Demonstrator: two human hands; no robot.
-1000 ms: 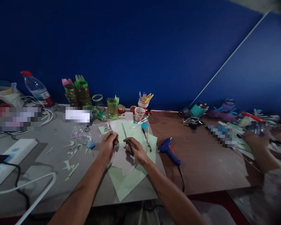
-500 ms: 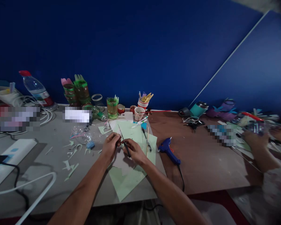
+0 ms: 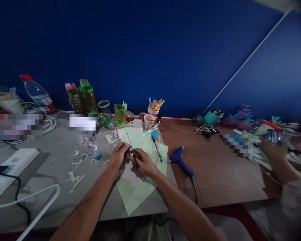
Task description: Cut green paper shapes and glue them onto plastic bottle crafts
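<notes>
Dark-handled scissors [image 3: 134, 158] are gripped in my right hand [image 3: 144, 163], their blades pointing up and slightly left. Close beside them, my left hand [image 3: 118, 156] is closed in a pinch; what lies between its fingers is too small to make out. Both hands are above pale green paper sheets [image 3: 132, 197] and a whitish sheet [image 3: 130, 175] on the grey table. To the right of my right hand, a black pen [image 3: 157, 149] and a thin wooden stick [image 3: 158, 152] lie on the paper.
A blue glue gun [image 3: 182, 161] lies right on the brown tabletop. Paper scraps [image 3: 77, 182] are scattered left. Behind stand a paper cup [image 3: 149, 122], a green-trimmed cup [image 3: 120, 115] and a red-capped bottle [image 3: 40, 95]. At far right, another person's hand [image 3: 274, 150] touches a clear container.
My right hand has turned the scissors slightly, so their handles sit a little further left. My left hand stays almost where it was.
</notes>
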